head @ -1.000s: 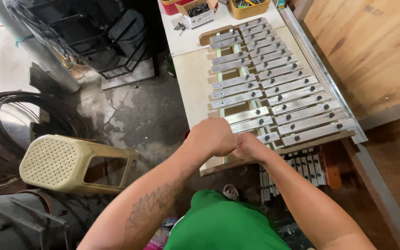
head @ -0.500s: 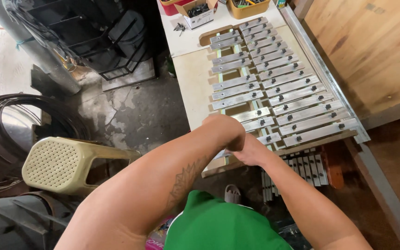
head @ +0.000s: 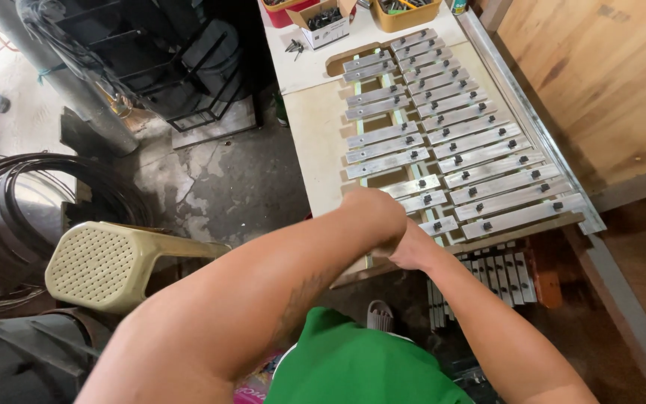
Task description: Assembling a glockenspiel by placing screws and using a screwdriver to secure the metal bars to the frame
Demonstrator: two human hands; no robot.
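A set of silver metal bars [head: 457, 142] with black screws lies in two rows on a wooden frame on the pale workbench [head: 315, 127]. My left hand [head: 374, 213] is curled into a fist above the nearest short bars at the frame's near-left corner. Just under and behind it, touching it, my right hand [head: 413, 248] is largely covered by the left one. Whether either hand holds anything is hidden. My left forearm fills the lower middle of the view above my green shirt [head: 360, 366].
A cardboard box of screws [head: 323, 19], a red tub [head: 282, 9] and a yellow tray [head: 409, 11] stand at the bench's far end. Another set of bars [head: 495, 277] sits below the bench. A plastic stool [head: 114, 262], coiled black cable [head: 9, 217] and a black rack [head: 158, 60] lie left.
My left forearm has swung up and closer to the camera. Both hands stay together at the near-left corner of the bars.
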